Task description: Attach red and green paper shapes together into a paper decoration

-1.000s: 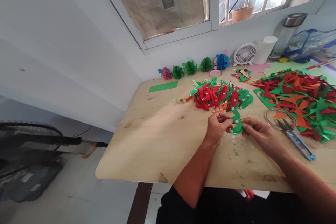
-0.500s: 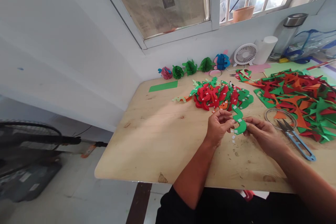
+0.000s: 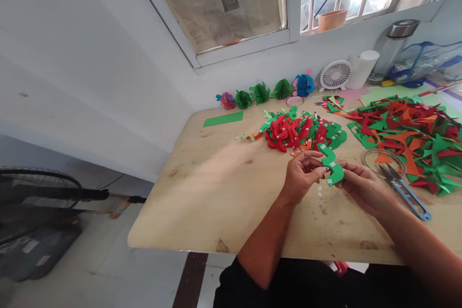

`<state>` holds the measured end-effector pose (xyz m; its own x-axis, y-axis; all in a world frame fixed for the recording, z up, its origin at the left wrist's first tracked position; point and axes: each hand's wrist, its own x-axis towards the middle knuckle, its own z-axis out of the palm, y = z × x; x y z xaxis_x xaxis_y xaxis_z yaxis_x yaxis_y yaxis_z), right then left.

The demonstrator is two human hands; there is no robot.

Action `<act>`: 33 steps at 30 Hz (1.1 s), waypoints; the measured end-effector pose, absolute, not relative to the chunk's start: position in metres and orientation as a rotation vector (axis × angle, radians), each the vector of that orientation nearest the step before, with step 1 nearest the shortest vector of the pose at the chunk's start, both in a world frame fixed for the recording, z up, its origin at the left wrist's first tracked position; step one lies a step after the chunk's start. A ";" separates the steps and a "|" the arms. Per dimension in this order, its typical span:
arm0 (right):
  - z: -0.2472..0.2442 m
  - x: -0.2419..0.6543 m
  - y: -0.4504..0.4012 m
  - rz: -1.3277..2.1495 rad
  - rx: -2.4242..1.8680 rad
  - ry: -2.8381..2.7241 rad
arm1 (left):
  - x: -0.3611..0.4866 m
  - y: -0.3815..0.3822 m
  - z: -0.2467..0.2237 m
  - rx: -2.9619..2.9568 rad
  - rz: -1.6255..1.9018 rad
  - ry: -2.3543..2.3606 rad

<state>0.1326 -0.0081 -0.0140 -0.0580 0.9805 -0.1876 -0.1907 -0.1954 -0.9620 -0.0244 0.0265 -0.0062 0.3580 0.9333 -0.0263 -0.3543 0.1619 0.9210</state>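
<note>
The wavy green piece point(image 3: 329, 157) is held up between both hands, above the near part of the bench point(image 3: 202, 192); its left edge is pinched by the left hand point(image 3: 299, 178), the thumb and forefinger being closed narrowly on it, with the other fingers curled; its lower right edge is gripped by the right hand point(image 3: 364, 185), whose thumb and forefinger are brought close together there, though the fingertips are partly hidden by the piece; both forearms are stretched forward over the bench and angled inward, so that the two hands are brought near each other; the piece is thin and paper-like, cut in a smooth S-like curve and dotted with small white squares; similar white squares point(image 3: 319, 194) are seen just below it; beyond the hands, curved cut-outs point(image 3: 285, 132) in red, green and orange are heaped, many of them marked with the same squares; to the right, jagged scraps point(image 3: 415, 134) are piled loosely, and by their near side blue-handled snips point(image 3: 411, 197) are laid, the pointed blades overlapping a round ring point(image 3: 363, 156); along the wall, ribbed paper balls point(image 3: 260, 92) are lined up beside a small white fan point(image 3: 335, 75)
</note>
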 end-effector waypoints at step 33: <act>-0.021 0.129 -0.010 1.396 -1.218 -1.055 | -0.023 0.027 -0.014 1.094 1.157 0.824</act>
